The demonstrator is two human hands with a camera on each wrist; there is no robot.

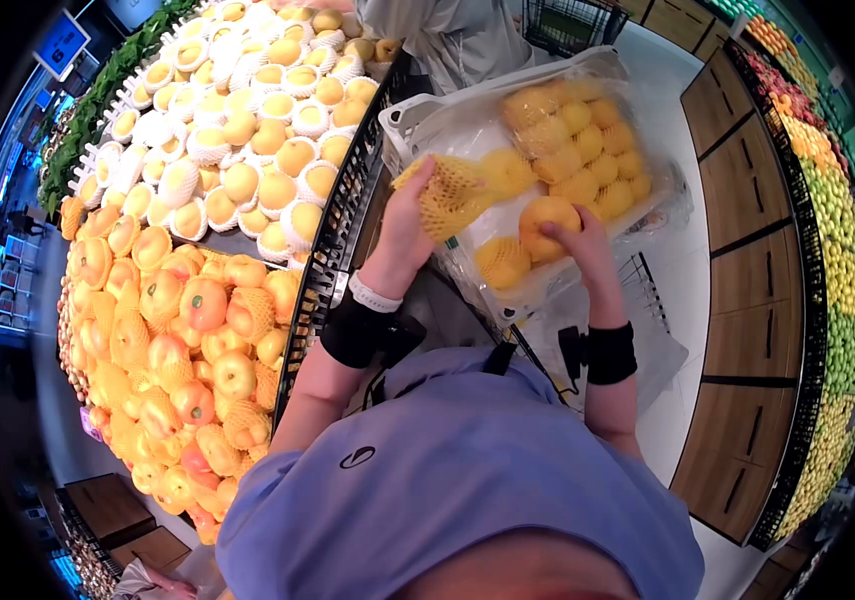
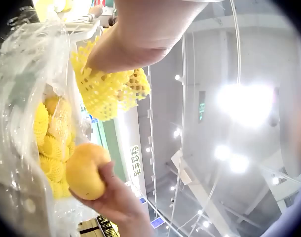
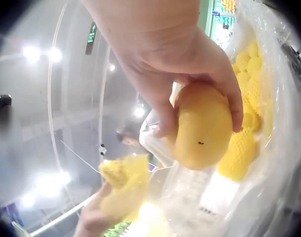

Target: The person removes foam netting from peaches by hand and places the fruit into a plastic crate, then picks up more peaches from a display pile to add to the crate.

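My left hand [image 1: 402, 232] holds a yellow foam net sleeve [image 1: 455, 200] up over the near left part of a white plastic crate [image 1: 399, 118]. No fruit shows inside that sleeve in the left wrist view. In my right hand [image 1: 592, 258] is a bare yellow peach [image 3: 202, 131], gripped between thumb and fingers, with a small dark mark at its lower end. The peach is over the crate, to the right of the sleeve. Several netted fruits [image 1: 572, 150] sit in the crate's far side under clear plastic film [image 2: 22, 148]. Another netted fruit [image 1: 502, 262] lies near its close edge.
On the left rises a large fruit display [image 1: 202, 310], some fruit in yellow nets, some in white, bordered by a black slatted rail [image 1: 332, 190]. Someone in grey clothing [image 1: 447, 45] stands beyond the crate. Wooden drawers [image 1: 747, 280] under fruit shelves line the right.
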